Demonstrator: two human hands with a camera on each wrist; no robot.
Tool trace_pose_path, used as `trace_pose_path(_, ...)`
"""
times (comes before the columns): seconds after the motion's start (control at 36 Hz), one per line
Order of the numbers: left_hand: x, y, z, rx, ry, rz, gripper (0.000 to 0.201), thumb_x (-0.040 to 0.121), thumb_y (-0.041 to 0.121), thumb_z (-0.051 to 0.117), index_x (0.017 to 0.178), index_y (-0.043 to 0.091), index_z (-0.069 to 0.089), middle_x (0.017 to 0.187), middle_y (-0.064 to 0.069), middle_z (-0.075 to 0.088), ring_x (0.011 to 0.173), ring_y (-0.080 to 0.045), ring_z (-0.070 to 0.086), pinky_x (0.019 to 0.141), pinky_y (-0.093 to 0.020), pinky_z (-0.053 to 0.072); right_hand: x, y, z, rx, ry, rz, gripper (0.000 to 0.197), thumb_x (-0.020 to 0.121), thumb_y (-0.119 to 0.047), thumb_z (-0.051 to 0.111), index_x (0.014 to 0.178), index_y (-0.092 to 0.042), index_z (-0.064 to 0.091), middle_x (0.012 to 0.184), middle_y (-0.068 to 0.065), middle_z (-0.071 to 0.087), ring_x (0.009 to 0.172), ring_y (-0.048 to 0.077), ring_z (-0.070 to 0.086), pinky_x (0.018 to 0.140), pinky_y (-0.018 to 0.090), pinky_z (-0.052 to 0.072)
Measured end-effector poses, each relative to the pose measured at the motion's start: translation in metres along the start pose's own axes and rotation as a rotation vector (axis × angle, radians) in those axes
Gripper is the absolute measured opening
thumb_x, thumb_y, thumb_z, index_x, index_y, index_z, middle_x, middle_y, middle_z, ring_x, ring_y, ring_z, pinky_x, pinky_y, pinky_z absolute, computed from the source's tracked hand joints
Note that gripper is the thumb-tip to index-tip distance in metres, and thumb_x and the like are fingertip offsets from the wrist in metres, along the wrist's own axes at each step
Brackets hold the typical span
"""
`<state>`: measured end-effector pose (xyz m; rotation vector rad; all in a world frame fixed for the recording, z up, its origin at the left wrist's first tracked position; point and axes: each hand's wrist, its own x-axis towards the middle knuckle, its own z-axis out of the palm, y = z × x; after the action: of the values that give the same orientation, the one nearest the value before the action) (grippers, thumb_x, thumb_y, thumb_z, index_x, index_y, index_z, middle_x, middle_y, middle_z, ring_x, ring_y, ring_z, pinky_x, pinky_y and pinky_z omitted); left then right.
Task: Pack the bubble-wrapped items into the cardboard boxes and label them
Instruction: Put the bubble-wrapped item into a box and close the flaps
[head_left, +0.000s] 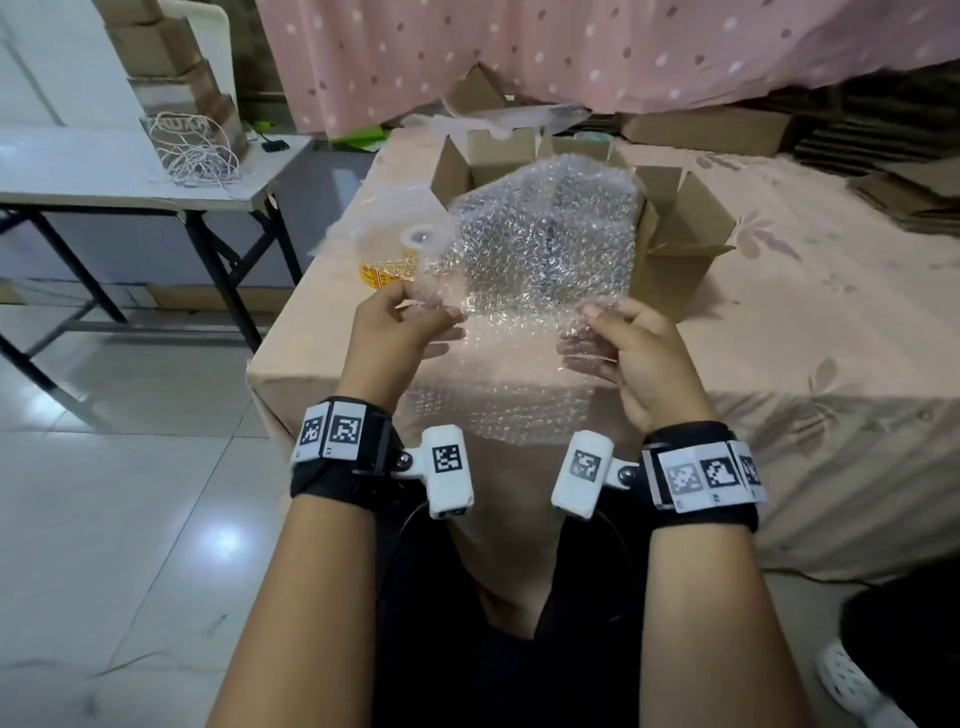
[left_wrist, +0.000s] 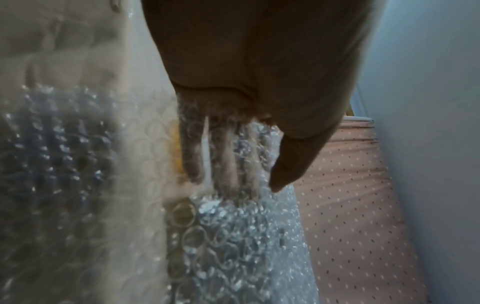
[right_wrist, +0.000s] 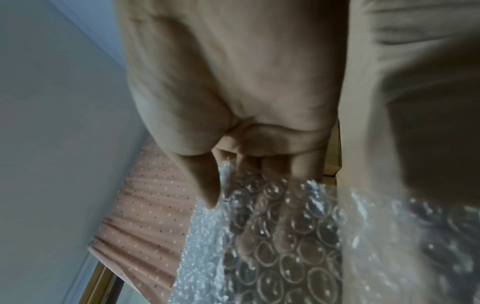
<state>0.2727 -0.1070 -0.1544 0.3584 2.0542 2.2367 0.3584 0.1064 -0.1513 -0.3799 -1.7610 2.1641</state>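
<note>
A clear bubble-wrap sheet (head_left: 540, 244) is held up over the near edge of the table, folded, with something dark dimly showing through its upper part. My left hand (head_left: 410, 322) pinches its left side, thumb in front and fingers (left_wrist: 192, 148) behind the wrap (left_wrist: 228, 236). My right hand (head_left: 618, 338) pinches the right side the same way; in the right wrist view its thumb (right_wrist: 205, 185) lies on the wrap (right_wrist: 275, 246). Behind the wrap stands an open cardboard box (head_left: 670, 234) with its flaps up.
A tape roll (head_left: 395, 260) with yellow print lies left of the box on the pink floral tablecloth (head_left: 831, 312). Flattened cardboard (head_left: 914, 192) is stacked at the right, more boxes behind. A folding table (head_left: 104, 171) with a white cord stands at the left.
</note>
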Motion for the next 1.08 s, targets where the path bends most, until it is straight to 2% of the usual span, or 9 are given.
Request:
trace_pose_path(0.14,-0.004,0.004,0.001,0.002,-0.041,-0.026,0.01,0.092,0.011,0.067,0.1,0.005,0.067,0.088,-0.016,0.076,0.078,-0.032,0.073,0.067,-0.035,0.057,-0.005,-0.002,0.001,0.022,-0.015,-0.014,0.018,0.095,-0.007,0.061,0.112,-0.003,0.061,0.083,0.018,0.071,0.066,0.027,0.072,0.056,0.032,0.06)
trace_pose_path(0.31,-0.006,0.004,0.002,-0.06,-0.013,0.007,0.052,0.09,0.004,0.066,0.139,0.016,0.053,0.093,-0.024,0.074,0.072,-0.034,0.072,0.054,-0.03,0.054,-0.014,-0.008,-0.002,0.097,-0.023,-0.064,0.038,0.093,0.002,0.06,0.129,-0.004,0.054,0.103,0.013,0.067,0.073,0.023,0.067,0.042,0.03,0.055)
trace_pose_path(0.44,-0.01,0.01,0.004,-0.141,-0.051,0.039,0.028,0.093,0.002,0.057,0.116,0.012,0.069,0.092,-0.028,0.07,0.065,-0.032,0.07,0.051,-0.028,0.053,-0.016,-0.011,-0.009,0.096,-0.092,-0.127,0.034,0.1,-0.005,0.049,0.121,-0.024,0.068,0.084,0.012,0.068,0.061,0.028,0.068,0.045,0.032,0.056)
trace_pose_path(0.58,-0.01,0.014,0.002,-0.14,-0.062,0.038,0.018,0.094,0.005,0.059,0.11,-0.002,0.066,0.107,-0.012,0.074,0.086,-0.023,0.071,0.053,-0.031,0.056,-0.016,-0.015,-0.01,-0.008,-0.11,-0.12,0.029,0.103,-0.012,0.046,0.123,-0.02,0.066,0.104,0.016,0.073,0.085,0.028,0.073,0.064,0.046,0.06)
trace_pose_path(0.67,-0.012,0.016,0.001,-0.105,-0.079,0.098,0.013,0.094,0.002,0.061,0.103,0.005,0.07,0.111,-0.014,0.072,0.078,-0.02,0.07,0.048,-0.029,0.053,-0.015,-0.013,-0.012,-0.089,-0.091,-0.119,0.025,0.101,-0.017,0.052,0.115,-0.025,0.072,0.108,0.015,0.071,0.076,0.032,0.072,0.072,0.054,0.057)
trace_pose_path(0.81,-0.016,0.018,0.002,-0.052,-0.08,0.127,0.015,0.093,0.003,0.061,0.104,0.01,0.07,0.097,-0.02,0.074,0.069,-0.03,0.072,0.044,-0.026,0.048,-0.013,-0.01,-0.014,-0.066,-0.089,-0.114,0.032,0.1,-0.005,0.048,0.12,-0.02,0.069,0.087,0.018,0.072,0.066,0.031,0.072,0.057,0.037,0.06)
trace_pose_path(0.92,-0.014,0.017,0.002,-0.082,-0.062,0.122,0.033,0.093,-0.005,0.056,0.119,0.011,0.066,0.085,-0.019,0.075,0.055,-0.025,0.068,0.045,-0.028,0.047,-0.015,-0.009,-0.015,0.002,-0.066,-0.15,0.034,0.1,0.001,0.044,0.113,-0.02,0.069,0.072,0.014,0.071,0.057,0.025,0.069,0.048,0.03,0.057)
trace_pose_path(1.0,-0.015,0.014,0.004,-0.138,-0.065,0.136,0.026,0.091,-0.009,0.055,0.1,0.009,0.072,0.084,-0.017,0.075,0.051,-0.025,0.067,0.044,-0.026,0.047,-0.015,-0.01,-0.014,0.011,-0.024,-0.17,0.027,0.1,0.0,0.048,0.099,-0.013,0.072,0.069,0.007,0.07,0.058,0.02,0.068,0.047,0.028,0.056)
trace_pose_path(1.08,-0.014,0.01,0.004,-0.166,-0.081,0.15,0.039,0.092,-0.011,0.05,0.081,0.015,0.077,0.09,-0.019,0.075,0.054,-0.023,0.066,0.046,-0.025,0.048,-0.016,-0.012,-0.014,0.032,-0.046,-0.206,0.029,0.094,0.004,0.055,0.087,-0.014,0.076,0.075,0.009,0.073,0.065,0.021,0.07,0.046,0.028,0.055)
